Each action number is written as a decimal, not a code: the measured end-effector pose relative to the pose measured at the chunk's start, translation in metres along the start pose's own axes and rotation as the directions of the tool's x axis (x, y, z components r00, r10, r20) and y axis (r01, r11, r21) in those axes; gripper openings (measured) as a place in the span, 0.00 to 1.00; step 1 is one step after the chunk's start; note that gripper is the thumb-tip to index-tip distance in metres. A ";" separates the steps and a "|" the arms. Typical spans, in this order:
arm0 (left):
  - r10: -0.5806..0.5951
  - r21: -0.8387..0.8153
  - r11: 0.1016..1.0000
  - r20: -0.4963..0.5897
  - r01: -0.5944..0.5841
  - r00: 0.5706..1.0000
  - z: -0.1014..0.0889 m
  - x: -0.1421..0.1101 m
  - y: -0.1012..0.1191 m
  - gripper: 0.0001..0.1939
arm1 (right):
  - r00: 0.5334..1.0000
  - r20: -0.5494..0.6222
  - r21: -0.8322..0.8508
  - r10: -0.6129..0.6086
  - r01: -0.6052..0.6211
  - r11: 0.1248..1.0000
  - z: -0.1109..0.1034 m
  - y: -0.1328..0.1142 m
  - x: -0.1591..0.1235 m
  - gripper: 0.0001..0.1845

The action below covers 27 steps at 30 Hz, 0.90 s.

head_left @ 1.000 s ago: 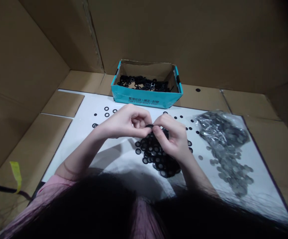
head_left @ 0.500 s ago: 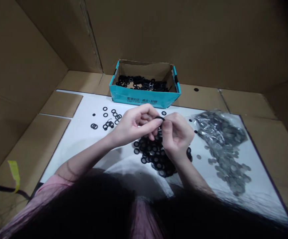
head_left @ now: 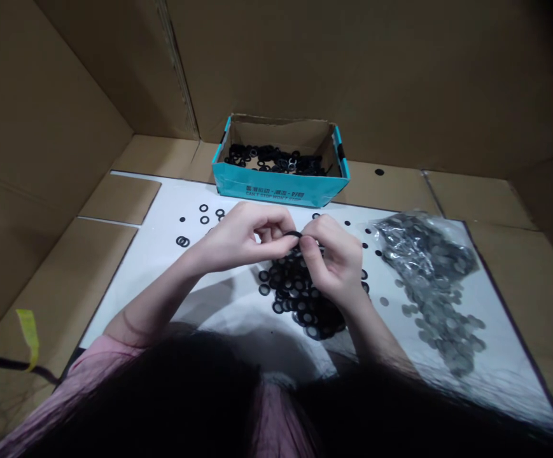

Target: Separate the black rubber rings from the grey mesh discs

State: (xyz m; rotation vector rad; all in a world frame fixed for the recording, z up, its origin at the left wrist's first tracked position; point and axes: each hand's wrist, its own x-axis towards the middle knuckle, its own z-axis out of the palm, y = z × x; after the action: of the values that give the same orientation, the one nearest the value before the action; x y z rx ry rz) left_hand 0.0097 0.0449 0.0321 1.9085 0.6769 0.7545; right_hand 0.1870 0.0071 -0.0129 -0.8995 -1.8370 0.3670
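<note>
A small black ring (head_left: 294,233) is pinched between the fingertips of my left hand (head_left: 238,236) and my right hand (head_left: 337,257). Both hands are closed on it, and the fingers cover part of its rim. Just beneath them lies a heap of black rings with pale centres (head_left: 300,299), partly hidden by my right hand and wrist. Several loose black rings (head_left: 204,220) lie on the white sheet beyond my left hand, some of them covered by it.
Behind my hands stands a turquoise cardboard box (head_left: 280,186) with many black rings inside. On the right, a clear plastic bag (head_left: 426,248) of grey discs spills a trail of loose discs (head_left: 448,324). Cardboard walls (head_left: 352,70) surround the white work surface (head_left: 161,280).
Both hands have moved slightly left with the black ring held between them. Small black dots to the right of my right hand have come into view.
</note>
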 end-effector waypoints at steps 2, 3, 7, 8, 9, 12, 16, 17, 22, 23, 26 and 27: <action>-0.020 0.021 1.000 0.042 0.019 0.999 -0.001 0.000 0.001 0.04 | 0.999 -0.041 0.018 0.024 -0.024 1.000 0.003 -0.001 -0.002 0.10; -0.040 0.024 0.999 0.067 0.038 0.997 -0.002 0.000 0.001 0.04 | 0.997 -0.064 0.046 0.051 -0.048 0.998 0.004 -0.002 -0.003 0.10; -0.062 -0.013 0.998 0.082 0.063 0.995 -0.006 0.001 -0.001 0.05 | 0.969 -0.069 0.237 0.235 -0.213 0.948 0.008 -0.001 -0.005 0.14; -0.043 -0.022 0.999 0.069 0.044 0.997 -0.006 0.002 -0.002 0.06 | 0.960 -0.052 0.285 0.276 -0.251 0.925 0.008 0.000 -0.005 0.15; -0.014 -0.023 1.000 0.057 0.016 0.998 -0.007 0.002 -0.003 0.09 | 0.952 -0.032 0.326 0.306 -0.280 0.903 0.009 0.001 -0.005 0.16; 0.107 0.033 0.994 0.009 -0.107 0.994 -0.006 0.001 -0.005 0.16 | 0.925 0.045 0.451 0.378 -0.356 0.819 0.012 0.004 -0.006 0.20; 0.248 0.164 0.957 -0.029 -0.240 0.968 -0.004 -0.001 -0.006 0.11 | 0.882 0.151 0.568 0.447 -0.448 0.691 0.017 0.001 -0.005 0.24; 0.265 0.181 0.950 -0.033 -0.256 0.964 -0.004 -0.002 -0.005 0.10 | 0.872 0.169 0.587 0.459 -0.464 0.664 0.017 0.000 -0.005 0.24; 0.310 0.219 0.930 -0.035 -0.295 0.950 -0.004 -0.004 -0.004 0.09 | 0.842 0.225 0.651 0.490 -0.504 0.568 0.021 -0.003 -0.005 0.24; 0.312 0.227 0.928 -0.036 -0.296 0.949 -0.004 -0.004 -0.004 0.09 | 0.838 0.232 0.657 0.495 -0.510 0.556 0.021 -0.004 -0.005 0.24; 0.286 0.226 0.935 -0.028 -0.273 0.958 -0.004 -0.004 -0.004 0.09 | 0.829 0.244 0.669 0.504 -0.520 0.532 0.022 -0.004 -0.005 0.24; 0.271 0.212 0.942 -0.016 -0.261 0.962 -0.004 -0.004 -0.004 0.10 | 0.828 0.244 0.673 0.504 -0.519 0.526 0.022 -0.005 -0.005 0.24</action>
State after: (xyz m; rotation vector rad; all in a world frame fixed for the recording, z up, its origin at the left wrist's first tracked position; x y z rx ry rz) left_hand 0.0035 0.0466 0.0292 2.2110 0.5477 0.9286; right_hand 0.1664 0.0032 -0.0231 -0.8350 -1.1954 1.3838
